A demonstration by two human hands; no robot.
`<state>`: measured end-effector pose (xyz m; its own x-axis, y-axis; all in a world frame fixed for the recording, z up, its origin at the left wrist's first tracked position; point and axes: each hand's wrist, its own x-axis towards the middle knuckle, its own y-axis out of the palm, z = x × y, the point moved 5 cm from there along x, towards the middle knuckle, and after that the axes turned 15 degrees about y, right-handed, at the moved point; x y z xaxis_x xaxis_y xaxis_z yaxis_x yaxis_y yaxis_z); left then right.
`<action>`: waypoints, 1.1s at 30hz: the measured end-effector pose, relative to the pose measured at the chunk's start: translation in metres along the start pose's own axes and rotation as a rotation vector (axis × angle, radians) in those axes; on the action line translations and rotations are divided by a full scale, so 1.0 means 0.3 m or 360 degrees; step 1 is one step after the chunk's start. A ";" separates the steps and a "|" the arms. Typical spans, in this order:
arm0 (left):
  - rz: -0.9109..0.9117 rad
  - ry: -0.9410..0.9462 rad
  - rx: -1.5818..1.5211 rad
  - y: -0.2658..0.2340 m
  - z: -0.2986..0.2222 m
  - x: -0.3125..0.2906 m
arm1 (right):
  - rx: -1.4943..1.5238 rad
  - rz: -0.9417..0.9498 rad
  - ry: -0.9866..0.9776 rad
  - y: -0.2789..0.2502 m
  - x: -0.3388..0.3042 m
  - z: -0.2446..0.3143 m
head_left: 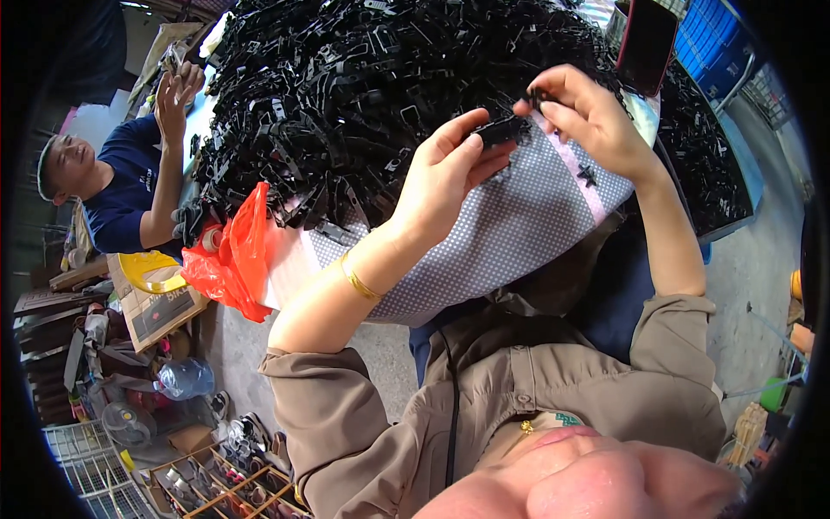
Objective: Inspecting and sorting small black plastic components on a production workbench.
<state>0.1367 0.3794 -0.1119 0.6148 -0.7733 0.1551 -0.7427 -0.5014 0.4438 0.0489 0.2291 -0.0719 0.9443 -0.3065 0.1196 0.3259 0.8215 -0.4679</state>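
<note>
Heap of black parts (346, 104) covers the far worktop (519, 233), and nearer, the left hand (441, 177) grips a black strip (500, 132) crosswise in half-curled fingers, its end toward the right hand (596, 130), whose pinched fingers hold what looks like a tiny dark piece (537, 97) just beyond.
</note>
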 end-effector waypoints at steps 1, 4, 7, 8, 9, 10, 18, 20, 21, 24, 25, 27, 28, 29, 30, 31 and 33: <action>-0.0006 -0.0009 0.0002 0.000 0.007 -0.003 | 0.0035 0.0075 0.0069 0.009 -0.026 0.004; 0.0037 -0.0048 0.0058 0.011 0.019 -0.009 | -0.0079 -0.0080 0.0027 0.025 -0.071 0.007; 0.0060 0.0003 0.0113 0.026 0.014 -0.018 | -0.0109 -0.0170 -0.0094 0.030 -0.088 0.014; 0.0047 -0.0020 0.0091 0.025 0.016 -0.024 | -0.0014 -0.0139 -0.0046 0.045 -0.093 0.016; 0.0036 -0.0041 0.0065 0.026 0.019 -0.027 | 0.0077 -0.0109 0.0001 0.057 -0.093 0.015; 0.0041 -0.0044 0.0067 0.031 0.020 -0.029 | 0.0116 -0.0120 -0.0042 0.073 -0.091 0.007; 0.0177 -0.0047 0.0441 0.029 0.016 -0.037 | -0.0134 -0.0226 -0.0127 0.104 -0.094 0.022; 0.0215 0.0015 0.0510 0.028 0.008 -0.036 | -0.0207 -0.0354 -0.0183 0.107 -0.102 0.029; 0.0262 0.0076 0.0583 0.032 0.003 -0.036 | -0.0208 -0.0351 -0.0184 0.112 -0.103 0.029; 0.0249 0.0204 0.0716 0.041 -0.002 -0.042 | -0.0138 -0.0417 -0.0138 0.123 -0.100 0.021; 0.0249 0.0203 0.0715 0.039 0.000 -0.043 | -0.0124 -0.0452 -0.0153 0.128 -0.098 0.015; 0.0319 0.0270 0.0923 0.034 0.001 -0.042 | -0.0109 -0.0485 -0.0171 0.124 -0.102 0.023; 0.0315 0.0271 0.0925 0.031 -0.001 -0.040 | -0.0386 -0.0491 -0.0040 0.121 -0.104 0.032; 0.0297 0.0246 0.0866 0.026 -0.002 -0.037 | -0.0663 -0.0495 0.0091 0.120 -0.104 0.031; 0.0284 0.0222 0.0806 0.025 -0.002 -0.036 | -0.0661 -0.0497 0.0088 0.112 -0.104 0.024; 0.0284 0.0224 0.0809 0.031 -0.006 -0.038 | -0.0863 -0.0558 0.0046 0.100 -0.106 0.015; 0.0303 0.0339 0.0649 0.054 -0.028 -0.044 | -0.1062 -0.0616 -0.0002 0.082 -0.111 0.018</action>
<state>0.1186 0.3848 -0.0996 0.4672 -0.7907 0.3955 -0.8641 -0.5030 0.0152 0.0258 0.2622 -0.0826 0.7688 -0.5119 0.3833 0.5371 0.1917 -0.8214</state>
